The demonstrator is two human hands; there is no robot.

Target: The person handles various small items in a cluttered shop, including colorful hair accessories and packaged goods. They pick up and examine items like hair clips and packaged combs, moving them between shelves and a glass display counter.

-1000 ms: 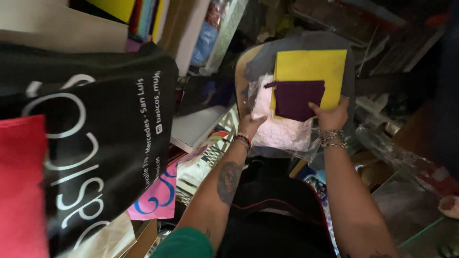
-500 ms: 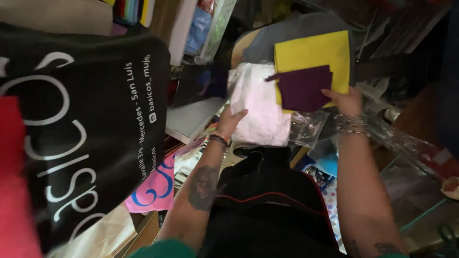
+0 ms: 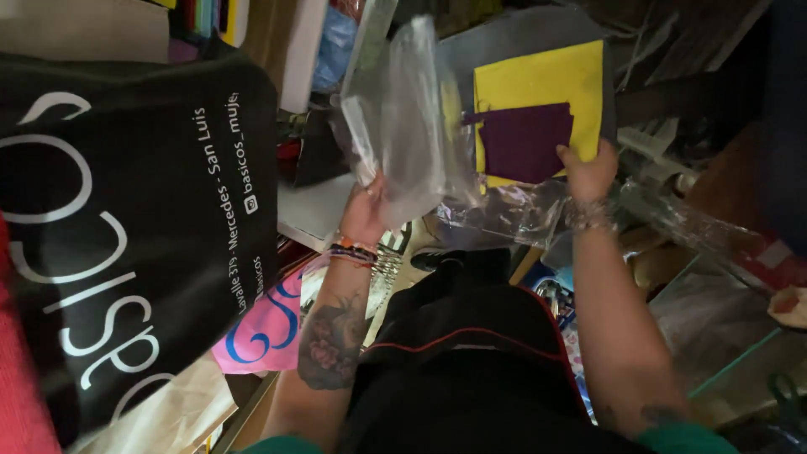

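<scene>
black bag (image 3: 126, 244) left, clear plastic (image 3: 412, 118) screening sheets (image 3: 538, 109).

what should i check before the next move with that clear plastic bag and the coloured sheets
1. Left hand grips the clear plastic bag: ok, fingers closed on its lower edge.
2. Right hand holds the sheets: ok, thumb on the purple sheet lying over the yellow sheet.
3. Bag mouth open: cannot tell, the plastic is crumpled and glary.
4. Sheets squared up: not ok, purple sits offset low on the yellow.
5. Grey backing sheet behind the yellow is gripped too: cannot tell.
6. Loose plastic film clear of the right hand: not ok, it bunches just beside the wrist.
</scene>
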